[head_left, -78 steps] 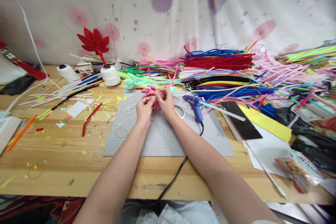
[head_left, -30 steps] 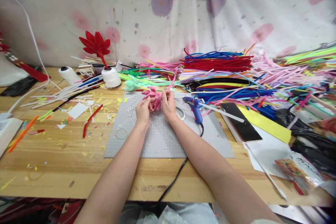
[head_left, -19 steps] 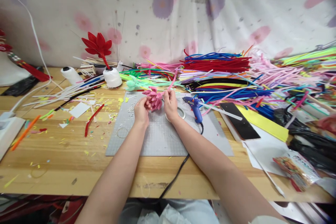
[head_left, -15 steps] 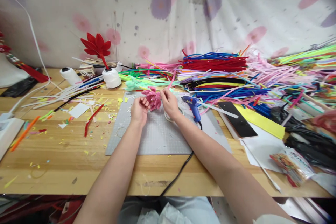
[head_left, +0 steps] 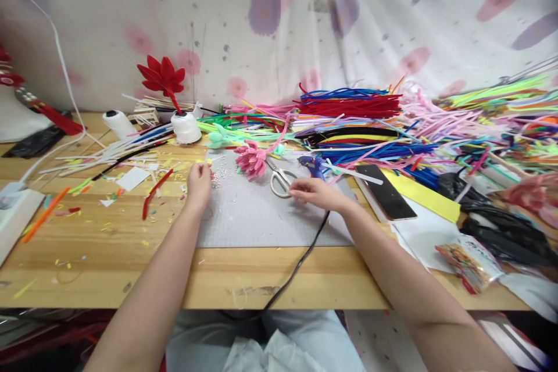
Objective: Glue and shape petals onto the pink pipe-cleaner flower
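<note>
Wooden worktop (head_left: 226, 279), flowery curtain (head_left: 209, 11) behind. Left hand (head_left: 199, 183) at grey mat's (head_left: 248, 221) left edge, by white beads (head_left: 223, 168); fingers curled, can't tell if holding anything. Pink flower (head_left: 251, 158) near mat's back edge, scissors (head_left: 278, 172) beside. Right hand (head_left: 314, 192) at scissors' handles, can't tell if gripping.

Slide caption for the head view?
Pink pipe-cleaner flower on grey cutting mat; left hand by white beads, right hand by scissors.

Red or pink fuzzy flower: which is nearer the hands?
Pink fuzzy flower, beside the silver scissors; red one stands farther back in a white thread spool.
</note>
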`<state>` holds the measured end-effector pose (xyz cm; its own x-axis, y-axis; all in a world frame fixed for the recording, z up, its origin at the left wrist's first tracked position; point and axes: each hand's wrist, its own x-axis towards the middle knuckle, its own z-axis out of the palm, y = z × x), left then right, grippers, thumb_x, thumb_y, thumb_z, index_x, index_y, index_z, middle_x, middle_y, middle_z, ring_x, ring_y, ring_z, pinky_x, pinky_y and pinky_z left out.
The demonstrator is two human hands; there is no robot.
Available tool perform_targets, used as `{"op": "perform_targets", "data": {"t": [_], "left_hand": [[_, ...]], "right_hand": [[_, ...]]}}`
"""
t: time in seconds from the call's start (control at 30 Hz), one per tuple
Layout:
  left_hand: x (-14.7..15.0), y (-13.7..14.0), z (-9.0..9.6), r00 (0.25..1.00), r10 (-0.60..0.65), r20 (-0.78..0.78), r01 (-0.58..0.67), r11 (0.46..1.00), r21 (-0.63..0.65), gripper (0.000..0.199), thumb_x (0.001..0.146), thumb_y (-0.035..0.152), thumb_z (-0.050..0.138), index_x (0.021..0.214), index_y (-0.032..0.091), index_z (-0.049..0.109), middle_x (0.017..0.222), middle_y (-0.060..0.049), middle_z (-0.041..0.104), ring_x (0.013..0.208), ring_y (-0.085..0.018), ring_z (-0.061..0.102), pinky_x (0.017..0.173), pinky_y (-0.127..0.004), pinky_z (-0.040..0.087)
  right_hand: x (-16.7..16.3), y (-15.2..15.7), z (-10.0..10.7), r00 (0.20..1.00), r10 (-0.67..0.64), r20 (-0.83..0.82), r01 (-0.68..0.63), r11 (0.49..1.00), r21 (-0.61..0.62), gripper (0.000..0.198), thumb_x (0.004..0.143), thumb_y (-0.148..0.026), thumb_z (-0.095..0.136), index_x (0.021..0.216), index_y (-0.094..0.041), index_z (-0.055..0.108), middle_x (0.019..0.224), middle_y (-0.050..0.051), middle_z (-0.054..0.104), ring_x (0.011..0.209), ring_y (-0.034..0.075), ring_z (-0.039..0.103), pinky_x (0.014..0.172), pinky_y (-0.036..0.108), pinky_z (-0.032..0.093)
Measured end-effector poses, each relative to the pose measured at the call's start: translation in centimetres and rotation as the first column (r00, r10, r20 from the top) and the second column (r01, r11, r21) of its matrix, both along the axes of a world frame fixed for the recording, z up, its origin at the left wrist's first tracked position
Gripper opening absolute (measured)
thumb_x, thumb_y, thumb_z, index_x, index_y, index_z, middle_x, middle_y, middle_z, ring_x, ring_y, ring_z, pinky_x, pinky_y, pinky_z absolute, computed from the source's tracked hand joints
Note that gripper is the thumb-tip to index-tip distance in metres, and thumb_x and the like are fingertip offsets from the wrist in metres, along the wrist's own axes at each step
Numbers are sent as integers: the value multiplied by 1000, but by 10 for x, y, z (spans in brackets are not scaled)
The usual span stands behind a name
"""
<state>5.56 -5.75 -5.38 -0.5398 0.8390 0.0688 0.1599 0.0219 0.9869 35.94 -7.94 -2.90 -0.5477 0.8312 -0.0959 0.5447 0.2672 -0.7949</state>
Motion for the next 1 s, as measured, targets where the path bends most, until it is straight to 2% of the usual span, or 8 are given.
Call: {"op": "perform_targets", "data": {"t": [0.1,0.2,0.33,0.47,0.6,0.73,0.8,1.0], "left_hand": [[-7,-3,-10,967,33,-254,-21,999,48,12,73,15,49,81,15,57,71,0,56,62,-11,51,65,-24,40],[-17,-10,-12,924,81,-374,-54,995,81,17,78,22,46,86,16,59,75,-2,59,68,-13,54,68,-26,40],[-32,-16,-8,875,207,-438,-160,977,141,22,82,31,44,83,17,60,78,-3,61,73,-14,54,71,-27,40],[-33,-16,-9,846,215,-488,-178,977,121,18,74,33,56,78,16,60,69,0,54,66,-13,49,66,-26,39],[-22,-20,-9,779,-157,-607,210,977,18,15,68,30,62,74,16,62,75,-1,54,69,-13,48,67,-26,39],[-15,-26,-3,516,-616,-596,645,736,-202,16,68,33,65,72,18,66,82,-3,58,75,-13,51,69,-27,39],[-13,-28,-1,449,-686,-573,689,674,-267,18,66,34,67,75,19,68,83,-3,58,75,-13,51,70,-27,39],[-12,-27,-4,413,-735,-537,703,632,-325,13,67,30,66,73,19,69,79,-2,57,71,-13,50,68,-27,39]], "right_hand": [[31,-1,20,995,100,11,-94,963,-252,41,74,-54,55,89,-16,58,77,3,61,66,13,56,60,25,42],[58,5,26,992,45,116,-10,957,-289,46,71,-61,54,73,-15,56,64,3,57,58,12,52,55,25,39],[72,16,11,949,-225,219,241,969,-48,50,65,-65,57,57,-19,39,50,-6,37,48,7,33,48,24,27],[60,25,-14,860,-469,198,417,872,256,44,62,-59,62,65,-20,43,55,-5,40,51,9,34,50,25,26],[41,30,-31,851,-509,126,447,830,335,40,66,-56,60,77,-18,53,68,2,54,61,14,46,56,27,33],[29,28,-35,767,-625,146,553,758,346,37,69,-53,57,76,-17,56,73,6,59,68,18,52,61,29,37],[28,26,-35,746,-652,135,586,740,330,36,70,-53,57,75,-17,57,72,7,60,68,20,53,62,30,38],[32,27,-41,675,-735,-66,733,656,182,38,66,-55,60,70,-17,56,64,4,59,63,18,53,57,29,39]]}}
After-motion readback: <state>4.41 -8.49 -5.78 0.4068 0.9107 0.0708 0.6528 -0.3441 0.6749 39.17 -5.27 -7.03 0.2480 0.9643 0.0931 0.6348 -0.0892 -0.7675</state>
